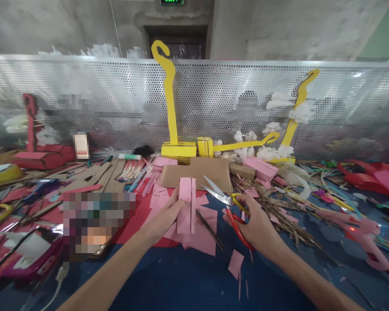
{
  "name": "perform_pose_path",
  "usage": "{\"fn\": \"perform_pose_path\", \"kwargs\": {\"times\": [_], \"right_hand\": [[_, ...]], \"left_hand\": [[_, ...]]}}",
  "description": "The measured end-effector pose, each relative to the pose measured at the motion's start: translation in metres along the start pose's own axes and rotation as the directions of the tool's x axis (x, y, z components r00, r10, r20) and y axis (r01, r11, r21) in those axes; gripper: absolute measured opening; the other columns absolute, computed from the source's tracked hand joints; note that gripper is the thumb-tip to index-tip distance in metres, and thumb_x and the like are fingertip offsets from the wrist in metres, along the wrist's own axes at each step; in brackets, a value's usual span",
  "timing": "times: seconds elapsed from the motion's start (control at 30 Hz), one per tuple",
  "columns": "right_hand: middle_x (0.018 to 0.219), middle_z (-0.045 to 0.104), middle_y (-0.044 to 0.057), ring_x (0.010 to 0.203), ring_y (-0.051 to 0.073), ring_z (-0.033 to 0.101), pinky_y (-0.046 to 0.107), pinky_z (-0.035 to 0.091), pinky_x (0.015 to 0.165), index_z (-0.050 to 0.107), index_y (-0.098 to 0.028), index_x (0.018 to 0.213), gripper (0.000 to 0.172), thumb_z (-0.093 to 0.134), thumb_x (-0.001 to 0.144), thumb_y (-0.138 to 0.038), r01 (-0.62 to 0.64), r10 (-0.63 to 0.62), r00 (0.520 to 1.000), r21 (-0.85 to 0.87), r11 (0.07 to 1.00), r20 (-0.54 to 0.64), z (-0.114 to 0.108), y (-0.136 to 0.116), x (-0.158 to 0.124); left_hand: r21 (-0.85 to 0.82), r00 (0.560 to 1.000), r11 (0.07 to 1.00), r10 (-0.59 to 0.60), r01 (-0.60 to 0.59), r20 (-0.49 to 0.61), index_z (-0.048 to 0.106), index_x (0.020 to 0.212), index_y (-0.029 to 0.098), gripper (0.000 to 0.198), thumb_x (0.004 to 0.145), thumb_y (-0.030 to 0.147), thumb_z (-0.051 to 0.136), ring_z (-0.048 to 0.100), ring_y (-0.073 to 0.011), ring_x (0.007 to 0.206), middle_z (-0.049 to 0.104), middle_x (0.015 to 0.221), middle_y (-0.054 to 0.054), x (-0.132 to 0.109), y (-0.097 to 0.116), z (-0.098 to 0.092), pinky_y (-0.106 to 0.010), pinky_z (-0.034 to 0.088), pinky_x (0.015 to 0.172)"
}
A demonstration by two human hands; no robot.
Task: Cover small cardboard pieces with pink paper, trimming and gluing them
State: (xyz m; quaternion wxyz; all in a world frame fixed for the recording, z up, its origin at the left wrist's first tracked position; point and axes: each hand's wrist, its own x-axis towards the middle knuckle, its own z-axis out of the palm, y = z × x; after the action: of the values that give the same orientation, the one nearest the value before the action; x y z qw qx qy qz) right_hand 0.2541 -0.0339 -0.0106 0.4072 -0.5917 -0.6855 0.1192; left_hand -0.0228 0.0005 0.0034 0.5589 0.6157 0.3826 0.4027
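Note:
My left hand [168, 218] is closed around a small pink paper-covered box [185, 207], held upright with a dark gap running down its front. In my right hand [254, 222] is a pair of scissors [222, 196] with red and yellow handles. Their blades are apart and point left toward the box, without touching it. Pink paper sheets [202, 239] lie beneath and behind the box, over red paper [134, 222]. A dark thin stick [210, 229] rests on the pink sheets. Nearer to me lies a small pink paper scrap [236, 263].
A brown cardboard piece [210, 170] stands behind my hands, before yellow hook-shaped pieces [170, 108]. To the right lies a pink glue gun [356, 229] with a lit orange light. Dried stalks and scraps [285, 224] clutter that side. A perforated metal panel [116, 95] closes the back.

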Motion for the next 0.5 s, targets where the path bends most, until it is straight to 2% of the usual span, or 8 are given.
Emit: {"fn": "perform_pose_path", "kwargs": {"times": [0.1, 0.27, 0.5], "right_hand": [[0.111, 0.070, 0.010, 0.098, 0.028, 0.068, 0.040, 0.054, 0.085, 0.056, -0.024, 0.110, 0.040, 0.073, 0.084, -0.049, 0.002, -0.003, 1.000, 0.010, 1.000, 0.016, 0.000, -0.001, -0.001], [0.117, 0.071, 0.012, 0.106, 0.031, 0.069, 0.043, 0.053, 0.089, 0.057, -0.023, 0.114, 0.043, 0.072, 0.084, -0.048, -0.022, 0.022, 0.999, -0.008, 1.000, 0.023, 0.000, -0.001, -0.001], [0.117, 0.072, 0.013, 0.106, 0.032, 0.069, 0.042, 0.054, 0.088, 0.058, -0.023, 0.112, 0.044, 0.073, 0.082, -0.051, -0.034, 0.034, 0.999, -0.029, 0.999, 0.018, 0.002, 0.000, -0.001]], "left_hand": [[-0.092, 0.999, 0.995, -0.046, 0.045, -0.011, 0.051, 0.145, 0.028, 0.056, 0.093, 0.041, 0.063, 0.057, -0.0294, 0.135, 0.060, 0.146, -0.009, 0.000, 0.005, 0.002, -0.046, 0.045, 0.115], [-0.063, 0.998, 0.997, -0.040, 0.037, -0.042, 0.050, 0.146, 0.025, 0.068, 0.085, 0.044, 0.074, 0.064, -0.0322, 0.123, 0.070, 0.127, -0.012, 0.000, 0.013, 0.006, -0.049, 0.052, 0.105], [-0.056, 0.995, 0.998, -0.004, -0.001, -0.103, 0.046, 0.148, 0.026, 0.070, 0.085, 0.039, 0.075, 0.061, -0.0303, 0.128, 0.061, 0.143, -0.011, 0.001, 0.014, 0.006, -0.045, 0.054, 0.105]]}}
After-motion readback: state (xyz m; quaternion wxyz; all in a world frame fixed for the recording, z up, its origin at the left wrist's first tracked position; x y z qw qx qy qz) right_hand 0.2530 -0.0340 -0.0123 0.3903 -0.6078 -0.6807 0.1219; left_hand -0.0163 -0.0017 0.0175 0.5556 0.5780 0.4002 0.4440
